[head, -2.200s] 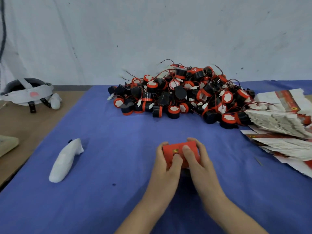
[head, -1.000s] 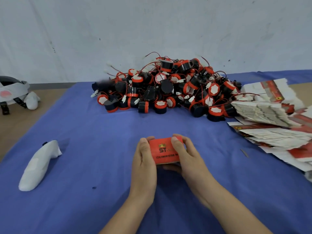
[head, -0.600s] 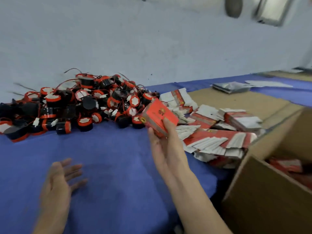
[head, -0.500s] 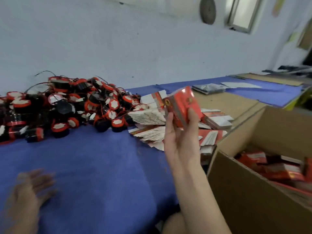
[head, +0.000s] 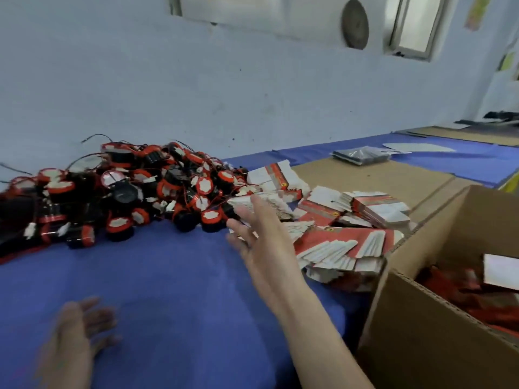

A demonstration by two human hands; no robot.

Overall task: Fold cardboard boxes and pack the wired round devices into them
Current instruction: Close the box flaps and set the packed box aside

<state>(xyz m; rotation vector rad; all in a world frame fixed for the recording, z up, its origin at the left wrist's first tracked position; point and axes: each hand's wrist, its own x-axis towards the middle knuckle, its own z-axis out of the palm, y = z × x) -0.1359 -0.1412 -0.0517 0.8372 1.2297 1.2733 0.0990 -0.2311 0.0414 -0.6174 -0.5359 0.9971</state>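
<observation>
A heap of black and red round wired devices [head: 126, 192] lies at the back left of the blue cloth [head: 168, 290]. To its right is a pile of flat red and white cardboard box blanks [head: 337, 237]. My right hand [head: 264, 240] hovers with fingers spread and empty, at the left edge of the blanks. My left hand [head: 75, 332] is open and blurred above the cloth at the lower left. A large brown carton [head: 421, 332] at the right holds red packed boxes [head: 463, 293].
Bare brown tabletop [head: 373, 178] stretches behind the blanks. A dark plastic packet [head: 362, 155] and a white sheet [head: 418, 147] lie far right on another blue cloth. A pale wall runs behind the table.
The view swung right. My right hand carried the folded red box toward the carton and now is empty with fingers spread. My left hand let go and dropped low over the cloth.
</observation>
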